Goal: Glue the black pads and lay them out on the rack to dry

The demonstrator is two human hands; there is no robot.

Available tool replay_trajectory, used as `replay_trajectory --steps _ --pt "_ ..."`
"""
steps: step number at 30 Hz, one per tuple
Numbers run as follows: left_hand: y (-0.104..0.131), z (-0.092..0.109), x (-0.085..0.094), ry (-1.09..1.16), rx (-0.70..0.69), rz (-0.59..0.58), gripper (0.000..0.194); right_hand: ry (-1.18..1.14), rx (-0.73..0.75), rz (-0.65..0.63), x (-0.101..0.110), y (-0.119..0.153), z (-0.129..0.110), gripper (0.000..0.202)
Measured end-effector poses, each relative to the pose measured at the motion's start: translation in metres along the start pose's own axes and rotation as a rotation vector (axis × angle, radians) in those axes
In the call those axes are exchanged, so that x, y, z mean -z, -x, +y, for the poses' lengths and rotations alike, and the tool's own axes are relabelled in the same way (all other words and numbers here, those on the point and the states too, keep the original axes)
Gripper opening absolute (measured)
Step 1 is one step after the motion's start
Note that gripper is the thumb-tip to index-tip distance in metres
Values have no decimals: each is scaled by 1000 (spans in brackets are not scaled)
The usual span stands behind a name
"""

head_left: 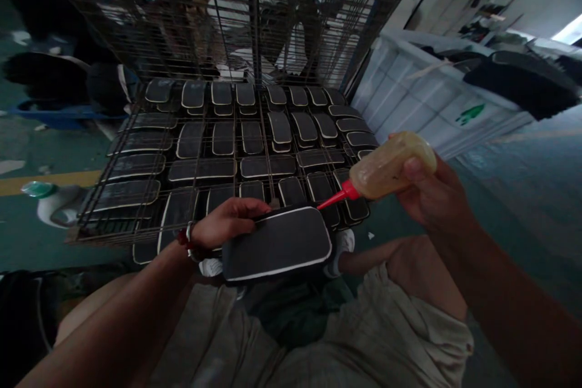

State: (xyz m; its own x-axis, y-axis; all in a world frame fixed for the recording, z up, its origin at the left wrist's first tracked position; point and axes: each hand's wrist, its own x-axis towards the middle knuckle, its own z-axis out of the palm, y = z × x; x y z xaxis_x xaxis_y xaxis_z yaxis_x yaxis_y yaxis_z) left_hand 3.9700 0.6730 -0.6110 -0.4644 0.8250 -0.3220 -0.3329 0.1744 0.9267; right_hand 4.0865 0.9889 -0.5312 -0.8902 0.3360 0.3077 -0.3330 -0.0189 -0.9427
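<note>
My left hand [231, 221] grips the far left edge of a dark rectangular padded piece [277, 242], thumb on top and fingers over the edge. A white line runs along the rim of this piece, which is held above my lap. In my right hand [430, 185] is a squeeze bottle [393, 163] of yellowish, translucent stuff, tilted down to the left. Its red nozzle [336, 195] points at the far right corner of the piece, with the tip at or very near the white line. The undersides of my left fingers are hidden.
Beyond the piece lies a wire rack [273, 170] covered with several rows of similar dark pieces with pale rims. Wire mesh [254, 12] rises behind it. A white bin [409, 85] stands right, a jug [57, 203] and a blue tray [68, 115] left.
</note>
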Motion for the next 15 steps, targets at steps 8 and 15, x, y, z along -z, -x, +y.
replay_trajectory --steps 8,15 --pt "-1 -1 0 9 -3 16 34 39 -1 3 2 5 -2 36" --pt "-2 0 -1 -17 -4 12 34 -6 -19 40 0 10 1 34"
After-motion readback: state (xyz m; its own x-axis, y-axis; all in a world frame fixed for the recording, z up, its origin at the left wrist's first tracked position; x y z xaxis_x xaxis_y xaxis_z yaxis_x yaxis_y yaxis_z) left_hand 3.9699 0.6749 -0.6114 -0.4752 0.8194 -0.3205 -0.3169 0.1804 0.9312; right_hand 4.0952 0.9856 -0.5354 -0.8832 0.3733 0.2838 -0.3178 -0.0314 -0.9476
